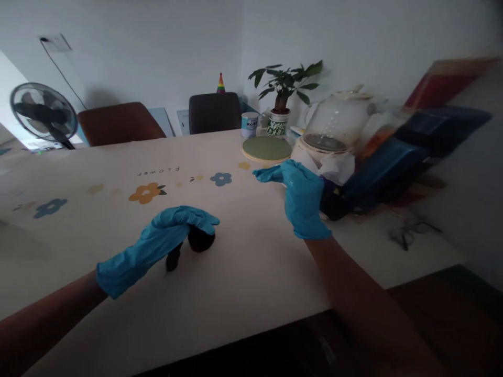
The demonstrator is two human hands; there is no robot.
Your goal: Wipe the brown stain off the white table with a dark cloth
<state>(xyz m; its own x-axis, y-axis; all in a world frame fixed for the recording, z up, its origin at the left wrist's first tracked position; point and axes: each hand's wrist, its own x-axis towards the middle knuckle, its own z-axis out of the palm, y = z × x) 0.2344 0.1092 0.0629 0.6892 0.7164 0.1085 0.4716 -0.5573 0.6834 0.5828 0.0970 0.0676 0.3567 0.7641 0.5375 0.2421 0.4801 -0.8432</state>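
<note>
Both my hands wear blue gloves. My left hand (168,235) rests low over the table (243,262) with its fingers curled round a small dark object (196,240) that I cannot name. My right hand (302,199) is raised at the right and grips the near end of a large dark blue box-like thing (401,162), which is tilted and smeared by motion. One gloved finger points left from that hand.
A glass kettle (334,125) on a pale base, a round green mat (267,148), a white cup (249,124) and a potted plant (281,99) stand at the back right. Glasses (412,233) lie at the right. Two chairs (118,123) and a fan (43,115) stand beyond the table.
</note>
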